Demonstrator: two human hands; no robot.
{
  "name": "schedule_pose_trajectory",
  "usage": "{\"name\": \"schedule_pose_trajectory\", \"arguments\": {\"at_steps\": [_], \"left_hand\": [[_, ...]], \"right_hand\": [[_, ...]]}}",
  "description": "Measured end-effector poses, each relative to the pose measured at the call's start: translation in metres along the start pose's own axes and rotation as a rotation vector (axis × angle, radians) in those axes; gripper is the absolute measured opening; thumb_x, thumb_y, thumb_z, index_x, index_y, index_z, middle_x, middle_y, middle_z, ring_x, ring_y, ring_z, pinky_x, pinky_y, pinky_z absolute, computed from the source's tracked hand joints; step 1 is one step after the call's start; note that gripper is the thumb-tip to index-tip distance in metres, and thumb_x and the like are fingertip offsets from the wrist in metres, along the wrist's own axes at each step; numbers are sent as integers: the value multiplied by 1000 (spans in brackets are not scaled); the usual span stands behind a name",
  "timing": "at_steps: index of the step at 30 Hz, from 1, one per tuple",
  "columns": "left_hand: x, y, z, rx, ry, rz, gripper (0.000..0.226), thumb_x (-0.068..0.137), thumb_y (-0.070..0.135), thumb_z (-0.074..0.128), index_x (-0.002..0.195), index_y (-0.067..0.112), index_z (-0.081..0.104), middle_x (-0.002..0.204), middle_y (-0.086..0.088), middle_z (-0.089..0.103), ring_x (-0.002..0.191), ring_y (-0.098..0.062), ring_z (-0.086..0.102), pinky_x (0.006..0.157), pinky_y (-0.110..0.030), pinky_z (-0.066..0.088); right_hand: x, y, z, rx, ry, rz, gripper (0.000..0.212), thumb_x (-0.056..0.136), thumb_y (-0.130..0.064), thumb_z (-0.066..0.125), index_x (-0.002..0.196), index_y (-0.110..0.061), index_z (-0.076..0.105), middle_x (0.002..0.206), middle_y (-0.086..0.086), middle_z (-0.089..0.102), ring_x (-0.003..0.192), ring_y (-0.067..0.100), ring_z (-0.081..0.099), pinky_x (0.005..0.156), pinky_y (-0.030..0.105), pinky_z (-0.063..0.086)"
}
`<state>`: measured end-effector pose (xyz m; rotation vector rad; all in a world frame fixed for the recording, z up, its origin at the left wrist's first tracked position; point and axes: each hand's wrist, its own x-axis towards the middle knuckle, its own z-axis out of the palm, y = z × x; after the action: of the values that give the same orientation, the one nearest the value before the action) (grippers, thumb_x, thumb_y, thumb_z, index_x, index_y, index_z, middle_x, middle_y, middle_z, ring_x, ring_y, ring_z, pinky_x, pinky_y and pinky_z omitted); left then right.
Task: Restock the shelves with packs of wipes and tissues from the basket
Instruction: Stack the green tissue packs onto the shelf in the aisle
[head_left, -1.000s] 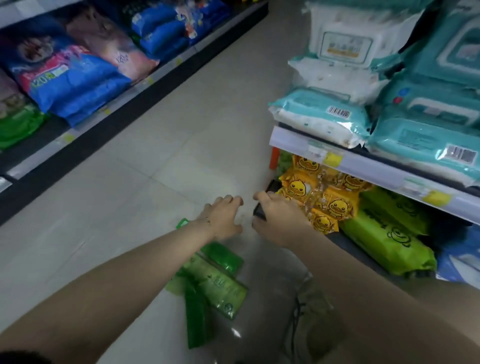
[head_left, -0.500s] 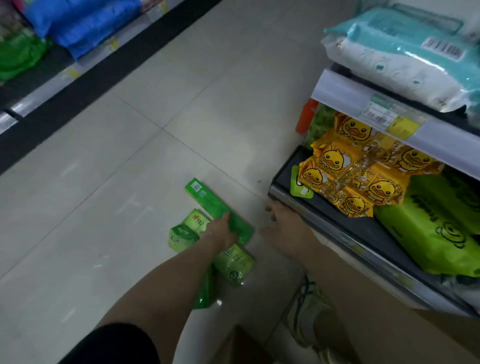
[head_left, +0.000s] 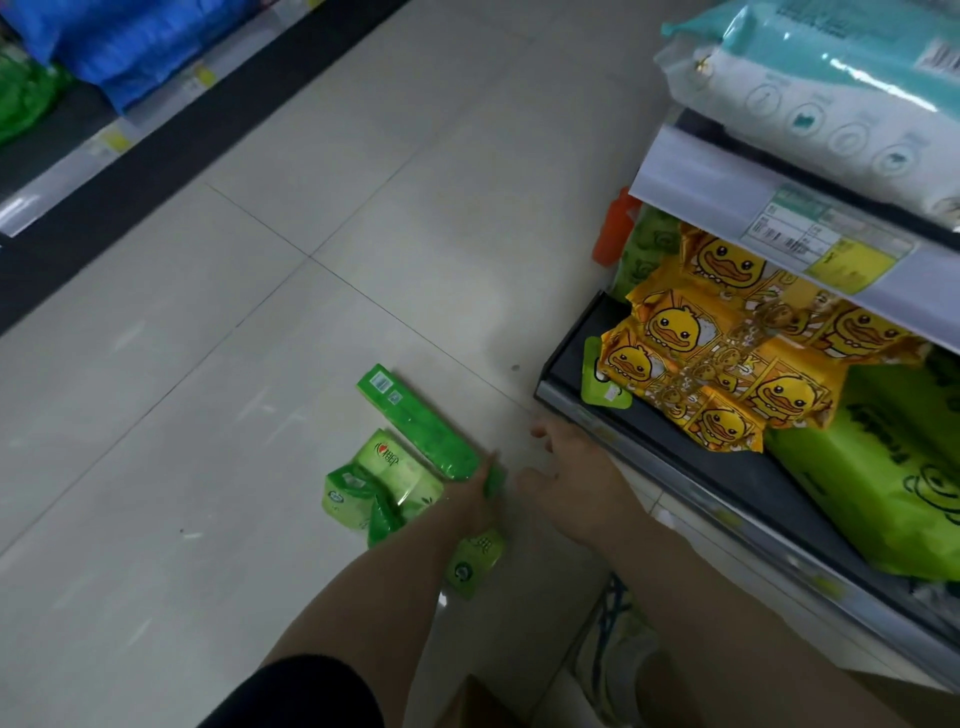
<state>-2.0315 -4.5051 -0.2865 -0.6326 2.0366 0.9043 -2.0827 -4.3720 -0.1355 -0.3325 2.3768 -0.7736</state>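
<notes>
My left hand (head_left: 467, 501) sits on the near end of the long green pack (head_left: 415, 421), on the floor just left of the bottom shelf (head_left: 566, 358); can't tell if the fingers pinch it or lie flat. Smaller green tissue packs (head_left: 379, 483) lie touching it, farther from the shelf. Right hand (head_left: 576, 483): fingers spread, holding nothing, right at the shelf's front edge.

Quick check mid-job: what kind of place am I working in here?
Most likely a shop aisle, in a supermarket or similar. A price label strip runs along the shelf edge, yellow duck packs are stacked below it, and a second stocked shelf faces across the tiled floor.
</notes>
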Motion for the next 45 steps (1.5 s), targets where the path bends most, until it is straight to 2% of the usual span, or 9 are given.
{"name": "schedule_pose_trajectory", "arguments": {"at_steps": [6,11,16,19,24,31,35,41,45], "left_hand": [[-1,0,0,-184,205,22,64,88,35,64,144,35,35,130,-11,56,105,-18,57,79,-13,40],[-4,8,-11,-347,391,-61,44,81,38,67,120,27,51,112,-17,54,86,-27,60,81,-32,53],[-8,19,-40,-692,541,-126,13,93,34,53,87,28,43,113,-19,56,66,-19,50,67,-30,45],[-19,22,-62,-981,567,-97,11,94,26,49,95,33,40,98,-15,59,73,-23,52,66,-37,47],[-57,17,-101,-1544,375,-172,48,87,15,65,121,21,32,89,-13,58,69,-26,60,54,-33,51],[-116,32,-107,-1541,-71,73,2,89,6,56,90,5,56,69,-9,65,65,-19,61,71,-33,48],[-140,54,-115,-1528,-203,263,18,79,1,61,95,10,60,94,-7,64,87,-22,61,73,-37,53],[-188,96,-129,-1355,-364,586,50,67,-8,61,113,11,54,87,-7,71,76,-21,70,71,-42,59],[-223,118,-143,-1320,-573,788,65,58,-11,74,117,10,59,105,-12,69,92,-25,69,88,-49,51]], "right_hand": [[2,0,0,-11,6,9,46,90,-28,57,132,-15,43,131,7,49,117,22,49,93,34,44],[1,-8,0,-2,35,-41,45,88,-23,58,130,-12,45,129,8,50,117,22,49,93,34,45],[-4,-16,-6,-36,62,-94,41,87,-22,59,126,-11,50,122,8,52,113,24,52,89,34,45],[-8,-21,-10,-31,91,-102,40,88,-25,60,125,-12,51,121,7,52,104,23,55,86,32,46],[-19,-31,-19,-3,120,-134,38,88,-20,60,124,-11,52,125,8,52,112,22,52,89,36,46],[-41,-53,-38,1,236,-203,37,87,-21,60,123,-14,53,122,5,54,108,20,52,81,30,43],[-55,-69,-53,-58,310,-246,45,85,-16,61,129,-13,48,120,7,52,108,22,53,86,30,43],[-86,-98,-86,-110,620,-254,80,76,-33,71,143,-21,28,144,9,25,129,31,33,102,43,34],[-110,-125,-116,179,657,-422,63,85,-33,68,137,-35,33,125,-2,33,111,13,42,92,22,35]]}}
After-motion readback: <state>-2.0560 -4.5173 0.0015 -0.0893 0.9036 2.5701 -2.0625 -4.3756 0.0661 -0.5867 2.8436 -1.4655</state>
